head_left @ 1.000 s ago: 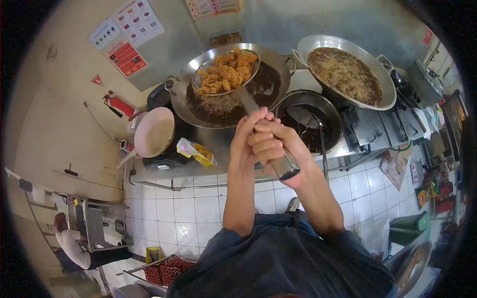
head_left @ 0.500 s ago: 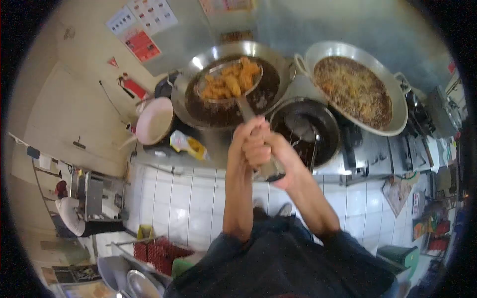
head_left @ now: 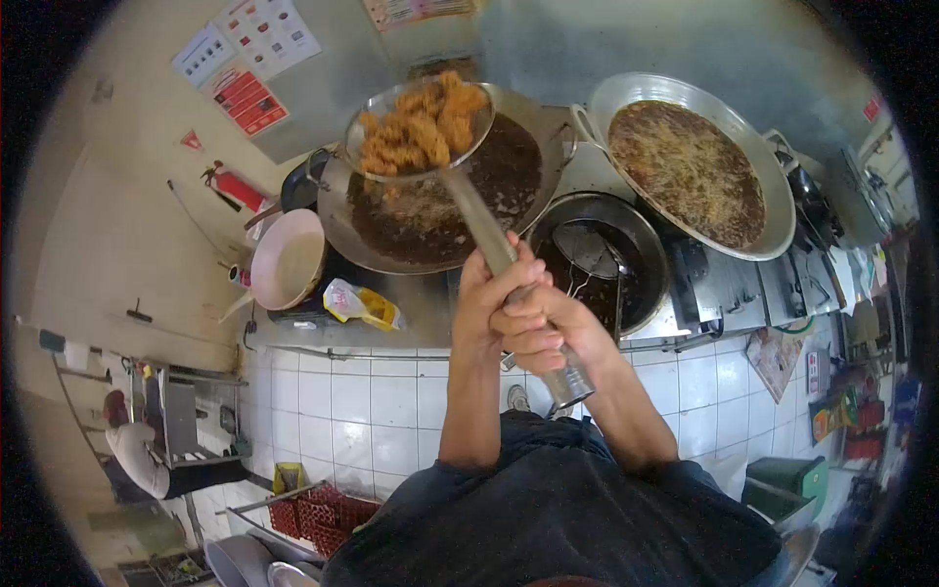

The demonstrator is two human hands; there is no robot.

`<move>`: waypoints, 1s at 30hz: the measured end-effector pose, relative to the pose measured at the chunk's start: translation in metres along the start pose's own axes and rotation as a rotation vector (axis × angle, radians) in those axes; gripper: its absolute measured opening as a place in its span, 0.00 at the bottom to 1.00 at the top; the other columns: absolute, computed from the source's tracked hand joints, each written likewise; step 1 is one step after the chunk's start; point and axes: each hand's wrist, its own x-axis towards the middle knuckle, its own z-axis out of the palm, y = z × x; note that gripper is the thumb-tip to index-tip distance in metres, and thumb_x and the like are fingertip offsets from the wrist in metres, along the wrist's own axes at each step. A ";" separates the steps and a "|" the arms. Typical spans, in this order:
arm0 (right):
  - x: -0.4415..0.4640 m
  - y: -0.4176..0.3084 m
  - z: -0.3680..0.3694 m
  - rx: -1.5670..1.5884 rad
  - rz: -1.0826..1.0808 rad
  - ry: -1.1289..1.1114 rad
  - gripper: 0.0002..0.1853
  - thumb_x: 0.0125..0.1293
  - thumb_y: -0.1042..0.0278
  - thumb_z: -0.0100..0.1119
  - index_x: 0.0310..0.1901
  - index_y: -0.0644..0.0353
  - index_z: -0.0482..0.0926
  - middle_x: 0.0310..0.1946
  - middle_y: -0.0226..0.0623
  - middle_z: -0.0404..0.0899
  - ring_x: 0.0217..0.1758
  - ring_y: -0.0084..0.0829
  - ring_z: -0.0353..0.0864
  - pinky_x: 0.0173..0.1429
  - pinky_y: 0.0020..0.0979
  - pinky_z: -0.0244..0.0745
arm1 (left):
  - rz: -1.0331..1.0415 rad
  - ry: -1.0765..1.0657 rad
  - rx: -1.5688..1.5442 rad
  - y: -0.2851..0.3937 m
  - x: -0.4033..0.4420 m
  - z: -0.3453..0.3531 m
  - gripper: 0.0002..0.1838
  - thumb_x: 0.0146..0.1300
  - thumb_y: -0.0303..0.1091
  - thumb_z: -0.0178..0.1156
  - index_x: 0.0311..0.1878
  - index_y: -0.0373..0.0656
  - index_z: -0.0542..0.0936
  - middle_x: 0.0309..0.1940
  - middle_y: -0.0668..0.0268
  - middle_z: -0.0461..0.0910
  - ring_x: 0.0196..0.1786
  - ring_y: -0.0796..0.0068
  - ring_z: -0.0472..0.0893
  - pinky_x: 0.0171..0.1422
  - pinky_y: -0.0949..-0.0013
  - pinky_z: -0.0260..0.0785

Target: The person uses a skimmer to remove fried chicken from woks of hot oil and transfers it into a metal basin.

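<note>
Both my hands grip the metal handle of a long skimmer (head_left: 473,210). My left hand (head_left: 489,292) is wrapped round it higher up, and my right hand (head_left: 550,333) closes lower down, near the hollow handle end. The skimmer's round basket holds a heap of golden-brown fried pieces (head_left: 421,132), raised above the back left of a large wok (head_left: 337,233) of dark oil. To the right, a second big wok (head_left: 780,230) holds foaming oil with pieces frying in it. Between them sits a dark pan (head_left: 657,293) with a smaller wire strainer (head_left: 585,247) in it.
A pink bowl (head_left: 264,264) and a yellow-and-white packet (head_left: 364,305) lie left on the metal counter. A fire extinguisher (head_left: 235,186) is by the left wall. Behind me are a red crate (head_left: 328,519) and a green bin (head_left: 797,479). Another person (head_left: 142,455) is far left.
The skimmer with the fried pieces has risen and shifted to the left, away from the wok's middle. My hands stay closed on the handle, whose lower end now shows more.
</note>
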 end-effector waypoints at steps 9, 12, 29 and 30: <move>0.006 0.011 0.025 -0.141 -0.080 -0.033 0.08 0.64 0.71 0.47 0.28 0.53 0.63 0.19 0.21 0.60 0.15 0.14 0.60 0.15 0.19 0.57 | 0.068 -0.202 -0.027 0.021 0.014 -0.007 0.22 0.48 0.18 0.58 0.47 0.39 0.66 0.28 0.66 0.71 0.29 0.76 0.74 0.36 0.70 0.69; 0.001 0.011 0.022 -0.158 -0.099 -0.052 0.08 0.64 0.71 0.48 0.28 0.52 0.63 0.19 0.21 0.60 0.15 0.13 0.60 0.16 0.19 0.58 | 0.028 -0.131 0.000 0.021 0.005 0.004 0.22 0.48 0.17 0.57 0.48 0.39 0.65 0.30 0.66 0.69 0.31 0.77 0.71 0.39 0.68 0.67; -0.129 -0.086 0.008 -0.016 -0.243 -0.213 0.09 0.60 0.74 0.46 0.25 0.51 0.62 0.14 0.19 0.61 0.13 0.13 0.60 0.16 0.18 0.60 | 0.044 -0.154 0.262 -0.068 0.027 0.144 0.19 0.52 0.28 0.59 0.47 0.36 0.68 0.32 0.64 0.70 0.35 0.74 0.72 0.41 0.71 0.67; -0.148 -0.097 -0.004 0.009 -0.246 -0.243 0.08 0.60 0.74 0.47 0.26 0.51 0.62 0.15 0.20 0.61 0.14 0.13 0.61 0.16 0.18 0.60 | 0.051 -0.120 0.223 -0.088 0.022 0.170 0.19 0.51 0.28 0.59 0.47 0.36 0.68 0.31 0.63 0.71 0.34 0.73 0.73 0.40 0.71 0.69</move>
